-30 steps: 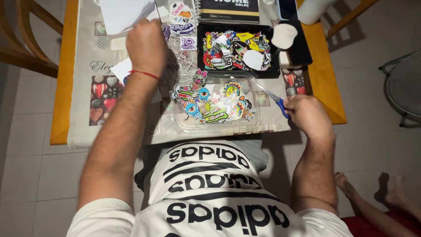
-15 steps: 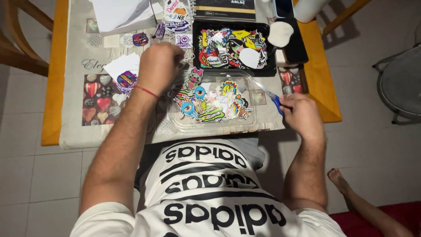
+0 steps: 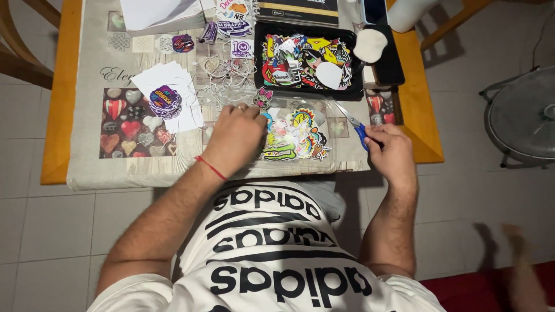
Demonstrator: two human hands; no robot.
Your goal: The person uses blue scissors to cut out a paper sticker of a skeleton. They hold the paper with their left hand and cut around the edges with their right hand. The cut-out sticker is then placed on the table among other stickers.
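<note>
**Both hands low and forward**

The left hand [image 3: 236,134] reaches ahead, knuckles up, fingers curled downward, a red cord round its wrist. The right hand [image 3: 392,151] rests closed, its grip tight, forearm bare and bent back toward the body.

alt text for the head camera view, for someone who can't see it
Seen from above, a seated person's left hand rests on a clear sheet of colourful stickers on a table, while the right hand holds blue-handled scissors. A black tray of stickers and a stack of white papers lie beyond.
</note>
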